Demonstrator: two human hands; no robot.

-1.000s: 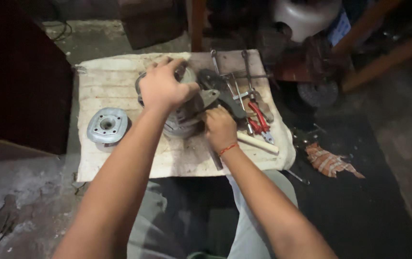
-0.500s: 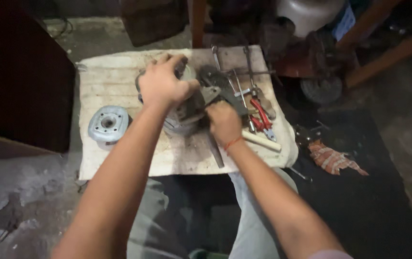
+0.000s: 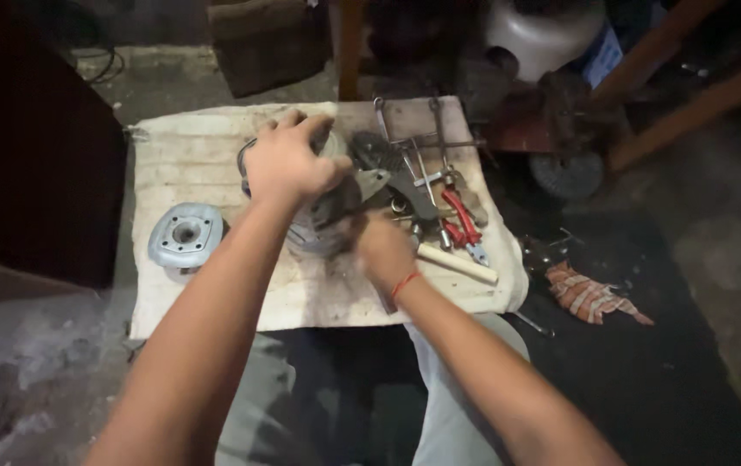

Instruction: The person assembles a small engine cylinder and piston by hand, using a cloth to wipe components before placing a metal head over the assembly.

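A grey finned metal engine part [image 3: 323, 226] stands on a low board covered with dirty white cloth [image 3: 189, 155]. My left hand [image 3: 288, 160] lies over its top and grips it. My right hand [image 3: 383, 250] is closed and blurred just to the right of the part, pressed against its side; what it holds is hidden. A red thread circles that wrist.
A round grey metal cover [image 3: 182, 236] lies at the cloth's left. Wrenches [image 3: 426, 151], red-handled pliers [image 3: 461, 220] and a wooden handle [image 3: 457, 263] crowd the right side. A checked rag [image 3: 590, 295] lies on the dark floor. Red machinery [image 3: 551, 138] stands behind.
My right hand has moved slightly left and closer to the engine part and is blurred with motion. My left hand stays on top of the part.
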